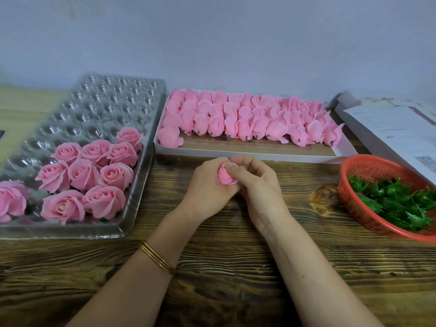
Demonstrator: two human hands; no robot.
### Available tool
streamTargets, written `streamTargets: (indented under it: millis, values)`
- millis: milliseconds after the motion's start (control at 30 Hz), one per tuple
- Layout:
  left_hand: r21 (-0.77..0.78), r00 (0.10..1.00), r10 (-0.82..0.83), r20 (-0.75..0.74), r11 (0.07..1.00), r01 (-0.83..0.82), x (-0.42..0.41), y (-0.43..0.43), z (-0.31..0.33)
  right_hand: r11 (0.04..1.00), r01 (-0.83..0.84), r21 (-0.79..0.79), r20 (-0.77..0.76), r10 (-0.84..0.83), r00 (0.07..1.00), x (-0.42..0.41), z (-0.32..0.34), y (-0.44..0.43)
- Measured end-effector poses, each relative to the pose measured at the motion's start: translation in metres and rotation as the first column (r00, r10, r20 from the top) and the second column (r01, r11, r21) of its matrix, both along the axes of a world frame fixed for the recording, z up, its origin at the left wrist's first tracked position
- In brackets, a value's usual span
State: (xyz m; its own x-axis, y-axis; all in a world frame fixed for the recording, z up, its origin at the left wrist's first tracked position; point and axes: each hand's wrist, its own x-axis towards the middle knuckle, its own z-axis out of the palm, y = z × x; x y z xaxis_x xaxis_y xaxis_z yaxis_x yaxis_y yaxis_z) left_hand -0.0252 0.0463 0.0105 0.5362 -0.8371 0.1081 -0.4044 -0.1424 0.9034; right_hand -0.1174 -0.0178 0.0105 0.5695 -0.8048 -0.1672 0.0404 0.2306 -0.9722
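Both your hands meet over the middle of the wooden table (212, 267), and between them sits a single pink rose bud (226, 176). Your left hand (207, 187) cups it from the left, fingers curled round its side. Your right hand (257, 185) closes in from the right, thumb laid across the front of the petals and fingers wrapped over the top, so the flower is gripped from both sides and held just above the wood. On your left wrist ride the gold bangles (157, 258).

Off toward the left edge lies the clear plastic tray (99, 107), its far pockets bare, and finished pink roses (94, 171) fill its near rows, faces up. Straight ahead of your hands, against the far edge, sits the white cardboard box (247, 151). Unopened pink buds (247, 116) are packed in it in rows, lying on their sides with their small dark bases pointing toward you. The near strip of that box shows brown. At the right edge stands the red mesh basket (368, 168), holding green leafy sepals (401, 201). Behind it, in the far right corner, lie printed papers (389, 128).
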Motion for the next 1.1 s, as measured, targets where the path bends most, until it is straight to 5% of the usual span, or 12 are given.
streamTargets:
  millis: [267, 533, 800, 1100]
  values:
    - [-0.145, 0.968, 0.12, -0.221, 0.977, -0.154, 0.004, -0.001, 0.003, 0.991, 0.089, 0.097, 0.108, -0.099, 0.989, 0.002, -0.005, -0.004]
    - [-0.229, 0.848, 0.051, -0.528, 0.953, -0.2, 0.002, -0.004, 0.003, 0.958, -0.088, -0.273, 0.027, 0.099, 0.995, 0.008, -0.011, 0.009]
    - [-0.245, 0.789, -0.024, -0.614, 0.956, -0.162, 0.0, -0.006, 0.002, 0.905, 0.016, -0.425, 0.021, -0.008, 1.0, 0.01, -0.014, 0.012]
    - [-0.279, 0.736, -0.158, -0.659, 0.959, -0.044, 0.013, 0.001, 0.009, 0.977, -0.146, -0.152, 0.237, 0.18, 0.955, 0.009, -0.014, 0.007]
